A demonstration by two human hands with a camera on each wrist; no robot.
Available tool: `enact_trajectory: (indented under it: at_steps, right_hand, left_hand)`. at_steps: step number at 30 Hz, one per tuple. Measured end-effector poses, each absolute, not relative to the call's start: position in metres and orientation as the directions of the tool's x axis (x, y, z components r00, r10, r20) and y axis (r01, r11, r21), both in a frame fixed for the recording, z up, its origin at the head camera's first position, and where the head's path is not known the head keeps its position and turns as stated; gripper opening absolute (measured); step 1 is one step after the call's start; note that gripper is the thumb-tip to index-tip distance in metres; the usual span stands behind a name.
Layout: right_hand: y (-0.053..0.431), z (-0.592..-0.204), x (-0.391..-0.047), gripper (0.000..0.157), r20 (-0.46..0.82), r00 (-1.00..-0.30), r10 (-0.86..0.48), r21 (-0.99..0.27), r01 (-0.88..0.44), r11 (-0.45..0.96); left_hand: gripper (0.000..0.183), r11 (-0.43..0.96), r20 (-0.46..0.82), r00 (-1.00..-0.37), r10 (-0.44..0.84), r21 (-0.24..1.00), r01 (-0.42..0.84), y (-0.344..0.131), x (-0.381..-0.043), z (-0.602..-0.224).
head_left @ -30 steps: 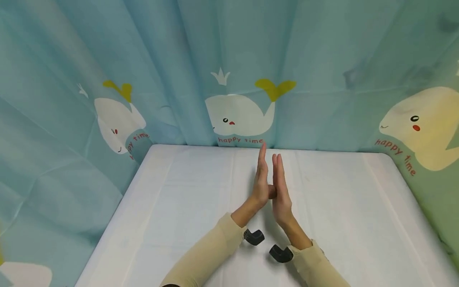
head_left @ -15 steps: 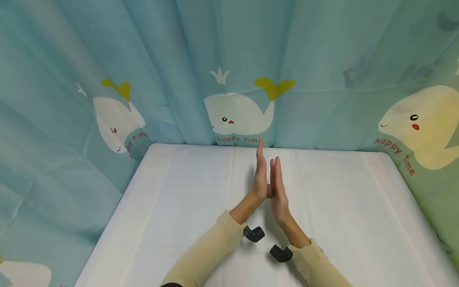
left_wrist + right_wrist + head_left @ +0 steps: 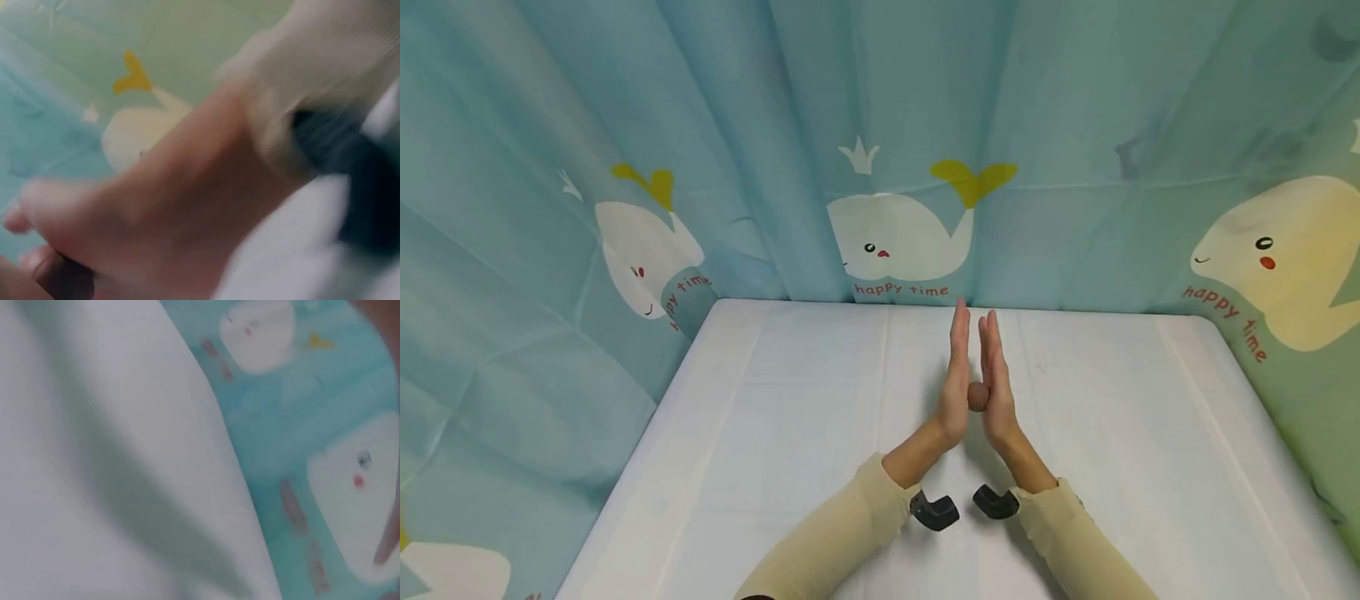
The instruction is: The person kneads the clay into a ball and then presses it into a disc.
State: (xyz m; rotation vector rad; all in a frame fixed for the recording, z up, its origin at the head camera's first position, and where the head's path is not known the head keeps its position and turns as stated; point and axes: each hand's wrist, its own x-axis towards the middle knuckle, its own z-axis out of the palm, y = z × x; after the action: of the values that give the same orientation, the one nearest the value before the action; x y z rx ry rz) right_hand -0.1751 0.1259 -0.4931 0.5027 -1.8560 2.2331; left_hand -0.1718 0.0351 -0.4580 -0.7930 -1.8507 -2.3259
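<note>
In the head view a small, smooth brown ball [image 3: 977, 397] sits between the two palms, above the white table. My left hand [image 3: 953, 396] presses against it from the left, fingers straight and pointing away from me. From the right, the straight-fingered right hand [image 3: 999, 398] presses the opposite side. The left wrist view is blurred; there the dark ball [image 3: 67, 278] shows under the left hand [image 3: 144, 212] at the lower left. Only a blurred bit of a finger [image 3: 389, 540] enters the right wrist view at its right edge.
A white-covered table [image 3: 805, 400] lies beneath both hands. Behind it and at both sides hangs a blue-green curtain [image 3: 760, 150] printed with white whales. Black curved camera mounts [image 3: 936, 511] stick out from the beige sleeves [image 3: 842, 533].
Both hands keep rubbing past each other. Since half a second ago the left hand has shifted right and slightly back toward me, the right hand forward and right, and more of the ball shows.
</note>
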Motion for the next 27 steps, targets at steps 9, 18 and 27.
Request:
enact_trajectory:
  at_steps: [9, 18, 27]
  right_hand:
    - [0.122, -0.467, -0.17, 0.057, 0.43, -0.898, -0.091, -0.892, -0.407, -0.197]
    - [0.127, -0.499, -0.174, 0.057, 0.366, -0.922, -0.124, -0.921, -0.339, -0.193]
    - [0.141, -0.465, -0.18, 0.06, 0.419, -0.905, -0.076, -0.894, -0.397, -0.21]
  left_hand:
    - [0.059, -0.182, 0.331, -0.911, 0.247, 0.939, 0.292, 0.036, -0.184, -0.48]
    - [0.066, -0.152, 0.396, -0.884, 0.25, 0.917, 0.368, 0.04, -0.184, -0.462]
    - [0.072, -0.178, 0.296, -0.882, 0.367, 0.953, 0.246, 0.046, -0.177, -0.487]
